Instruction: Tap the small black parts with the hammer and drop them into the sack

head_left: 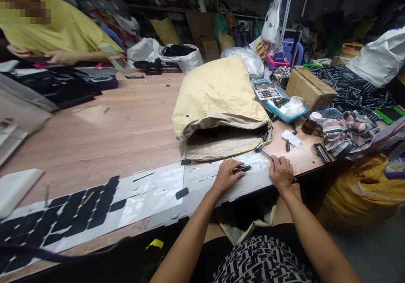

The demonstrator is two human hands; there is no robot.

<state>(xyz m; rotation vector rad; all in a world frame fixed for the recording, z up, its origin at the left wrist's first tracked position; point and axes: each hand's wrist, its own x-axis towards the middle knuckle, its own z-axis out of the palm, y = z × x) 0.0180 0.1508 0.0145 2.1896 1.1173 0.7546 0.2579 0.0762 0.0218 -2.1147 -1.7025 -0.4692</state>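
Observation:
My left hand (227,174) rests on a long white backing sheet (164,190) at the table's front edge, its fingers pinched on a small black part (242,169). My right hand (280,172) is closed round the handle of a small hammer, whose metal head (258,147) points up towards the sack. Just beyond both hands a tan woven sack (218,101) lies open on its side, with dark parts inside its mouth. Black stickers (72,213) cover the sheet's left end.
A person in a yellow shirt (60,25) works at the far left corner. A calculator (266,90) sits on a blue tray, beside a cardboard box (310,90). Striped cloth (344,131) and a pile of black parts (351,87) lie right. A yellow sack (357,194) stands on the floor.

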